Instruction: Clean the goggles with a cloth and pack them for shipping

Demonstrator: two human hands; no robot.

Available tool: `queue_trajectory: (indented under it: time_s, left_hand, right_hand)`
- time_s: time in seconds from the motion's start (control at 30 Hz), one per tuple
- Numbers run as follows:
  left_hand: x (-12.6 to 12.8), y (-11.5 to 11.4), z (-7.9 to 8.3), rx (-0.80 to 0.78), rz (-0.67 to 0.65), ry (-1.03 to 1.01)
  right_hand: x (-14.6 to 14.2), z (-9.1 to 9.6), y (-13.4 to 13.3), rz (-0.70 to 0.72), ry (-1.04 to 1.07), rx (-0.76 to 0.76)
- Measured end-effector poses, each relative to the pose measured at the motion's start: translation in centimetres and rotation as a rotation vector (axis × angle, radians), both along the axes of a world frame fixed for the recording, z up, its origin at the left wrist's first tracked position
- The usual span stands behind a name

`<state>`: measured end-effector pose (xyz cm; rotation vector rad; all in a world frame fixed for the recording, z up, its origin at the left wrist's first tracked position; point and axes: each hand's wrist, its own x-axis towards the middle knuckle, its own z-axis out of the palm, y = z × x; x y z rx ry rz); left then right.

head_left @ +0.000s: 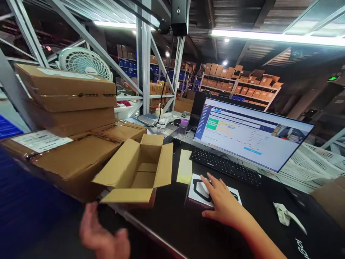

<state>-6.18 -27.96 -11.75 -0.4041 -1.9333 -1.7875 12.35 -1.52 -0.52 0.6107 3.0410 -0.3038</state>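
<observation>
The open cardboard carton, left of the middle, has its flaps up and is not taped. The small white-topped box sits outside it, low in the middle. The right hand lies spread on that box, not gripping. The blurry left hand, lower left, is loosely open, with nothing seen in it.

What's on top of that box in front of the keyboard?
The right hand lies spread over the box. Beside it, black printing shows on the white top; whatever the hand covers can't be seen.
</observation>
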Motion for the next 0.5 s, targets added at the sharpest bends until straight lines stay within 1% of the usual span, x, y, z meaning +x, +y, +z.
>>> queue_trajectory:
  time_s: [0.07, 0.1, 0.13, 0.2, 0.27, 0.33, 0.4, 0.47, 0.5]
  left_hand:
    - [2.4, 1.4, -1.7, -0.323, 0.070, 0.157]
    - [2.8, 2.3, -2.0, -0.441, 0.087, 0.182]
    - [2.7, 3.3, -2.0, -0.530, 0.099, 0.171]
    - [1.0, 4.9, -1.1, -0.636, 0.160, 0.133]
    - [-1.6, 5.5, 0.3, -0.708, 0.213, 0.125]
    - [-3.9, 5.4, 1.6, -0.750, 0.247, 0.123]
    - [-5.0, 5.0, 2.2, -0.720, 0.275, 0.121]
    - [-4.6, 4.7, 1.9, -0.607, 0.308, 0.209]
    - [-3.9, 4.7, 1.6, -0.526, 0.318, 0.310]
  right_hand:
    - [-0.1, 0.1, 0.2, -0.007, 0.015, 0.001]
    - [0.0, 0.1, 0.3, -0.004, 0.038, -0.008]
    - [0.3, 0.2, 0.4, 0.001, 0.072, -0.024]
    - [1.3, 0.6, 0.8, 0.017, 0.160, -0.059]
    - [2.9, 1.1, 1.2, 0.029, 0.267, -0.073]
    - [4.8, 1.7, 1.6, 0.028, 0.389, -0.045]
    - [6.7, 2.1, 2.1, 0.017, 0.505, 0.023]
    - [8.2, 2.4, 2.7, 0.013, 0.594, 0.104]
    - [8.7, 2.5, 3.0, 0.015, 0.627, 0.137]
